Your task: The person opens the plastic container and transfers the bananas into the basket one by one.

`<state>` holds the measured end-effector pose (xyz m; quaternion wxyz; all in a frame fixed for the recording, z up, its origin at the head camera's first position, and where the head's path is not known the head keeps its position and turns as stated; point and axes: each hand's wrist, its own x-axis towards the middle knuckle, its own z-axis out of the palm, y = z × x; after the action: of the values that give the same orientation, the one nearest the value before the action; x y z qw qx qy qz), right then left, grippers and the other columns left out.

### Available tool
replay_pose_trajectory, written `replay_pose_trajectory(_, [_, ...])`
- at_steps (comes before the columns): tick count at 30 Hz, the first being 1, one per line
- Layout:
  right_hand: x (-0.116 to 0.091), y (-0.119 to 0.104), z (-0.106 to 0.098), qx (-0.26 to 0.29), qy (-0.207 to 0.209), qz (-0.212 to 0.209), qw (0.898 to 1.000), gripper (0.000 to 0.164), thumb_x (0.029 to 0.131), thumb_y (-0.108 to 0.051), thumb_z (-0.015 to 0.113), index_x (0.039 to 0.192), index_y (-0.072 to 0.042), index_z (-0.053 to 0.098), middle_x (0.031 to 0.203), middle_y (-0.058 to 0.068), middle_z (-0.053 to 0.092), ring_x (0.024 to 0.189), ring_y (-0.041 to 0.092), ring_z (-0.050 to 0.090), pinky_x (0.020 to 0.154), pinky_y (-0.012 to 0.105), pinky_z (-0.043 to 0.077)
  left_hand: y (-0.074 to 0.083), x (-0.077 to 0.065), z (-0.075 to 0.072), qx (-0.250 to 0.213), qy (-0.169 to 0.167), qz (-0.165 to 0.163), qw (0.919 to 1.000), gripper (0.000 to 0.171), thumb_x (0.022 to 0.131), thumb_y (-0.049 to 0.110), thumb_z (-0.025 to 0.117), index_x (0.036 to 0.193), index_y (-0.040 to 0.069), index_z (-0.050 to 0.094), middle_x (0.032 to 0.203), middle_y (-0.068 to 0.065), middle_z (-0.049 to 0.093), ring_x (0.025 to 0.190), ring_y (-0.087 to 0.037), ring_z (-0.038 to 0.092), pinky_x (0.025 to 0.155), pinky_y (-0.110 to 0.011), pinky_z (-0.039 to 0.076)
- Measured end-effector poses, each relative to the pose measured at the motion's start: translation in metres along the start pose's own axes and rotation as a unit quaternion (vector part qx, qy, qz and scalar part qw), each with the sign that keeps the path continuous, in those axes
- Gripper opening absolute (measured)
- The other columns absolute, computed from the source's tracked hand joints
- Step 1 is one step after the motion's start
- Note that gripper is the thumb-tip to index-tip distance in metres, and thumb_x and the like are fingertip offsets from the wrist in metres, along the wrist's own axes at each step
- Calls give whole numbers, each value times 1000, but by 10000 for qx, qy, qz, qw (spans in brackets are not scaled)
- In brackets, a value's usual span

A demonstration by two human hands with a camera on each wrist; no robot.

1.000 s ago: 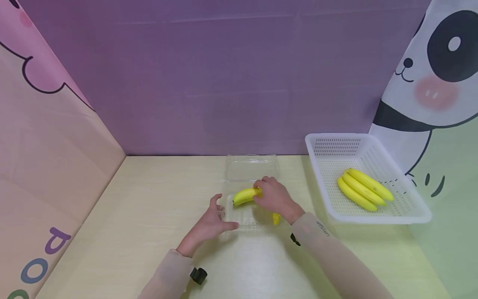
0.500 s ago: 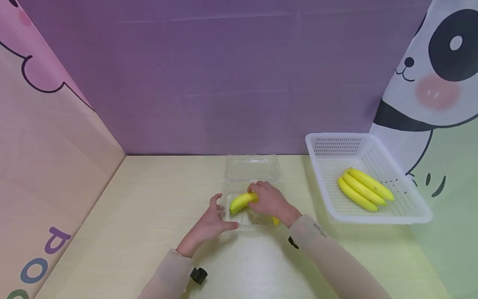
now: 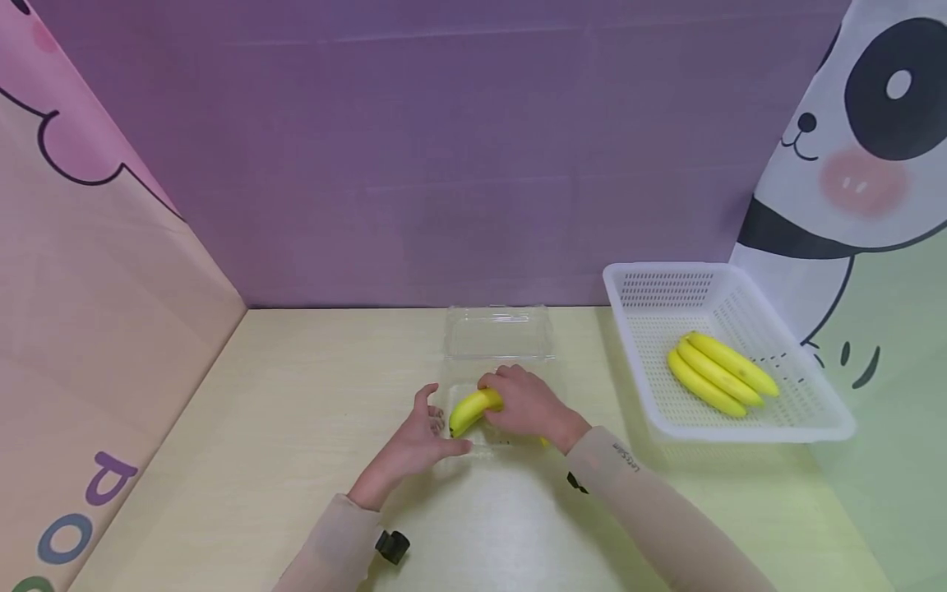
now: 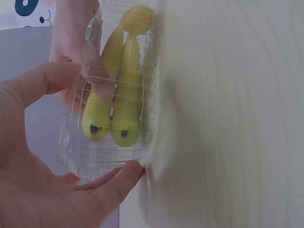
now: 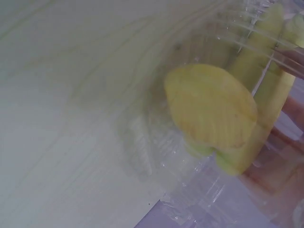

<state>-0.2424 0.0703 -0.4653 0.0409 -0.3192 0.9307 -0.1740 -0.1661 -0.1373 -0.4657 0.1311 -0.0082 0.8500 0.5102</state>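
Observation:
Low over the base of an open clamshell container of clear plastic [image 3: 499, 335], a bunch of bananas [image 3: 472, 411] is gripped by my right hand [image 3: 527, 403]. Two of its bananas show tips-first in the left wrist view, joined at a thick yellow stem end [image 4: 137, 20]. That stem end [image 5: 211, 107] fills the middle of the right wrist view, seen through the plastic. My left hand [image 3: 413, 448] holds the container's left end, thumb and fingers spread to either side of it. Most of the bunch is hidden behind the right hand in the head view.
A white perforated basket [image 3: 728, 436] stands to the right with another bunch of bananas [image 3: 721, 374] in it. The container's raised lid lies toward the purple back wall [image 3: 444, 164]. A pale wooden table [image 3: 311, 395] lies under everything.
My right hand has moved left and toward me, bringing the bananas lower into the container with their tips closer to my left hand. The left hand has stayed put.

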Motion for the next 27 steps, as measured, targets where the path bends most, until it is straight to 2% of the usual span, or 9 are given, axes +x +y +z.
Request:
replay_pose_trajectory(12, [3,-1,3,-148,-52,-139,9998,38,90,-31,71,125,-15,69,103,1,61,87,19,48,74,33,42,-1,0,0,-3,40,2,10000,112,79,26,87,160,11,11,143,-26,45,116,-35,55,94,-51,46])
replay_pose_trajectory(17, [4,0,7,-310,-176,-71,9993,37,92,-32,67,126,-18,68,102,-1,58,87,17,47,75,32,42,-2,1,1,-98,0,17,10000,112,79,26,87,160,11,11,145,-27,43,119,-37,54,95,-53,45])
replay_pose_trajectory(27, [4,-3,8,-486,-167,-126,9986,32,90,-27,71,120,-17,68,101,1,56,87,19,46,74,33,42,-1,0,0,-134,26,73,9999,113,77,26,89,159,9,13,141,-25,46,117,-35,55,93,-50,46])
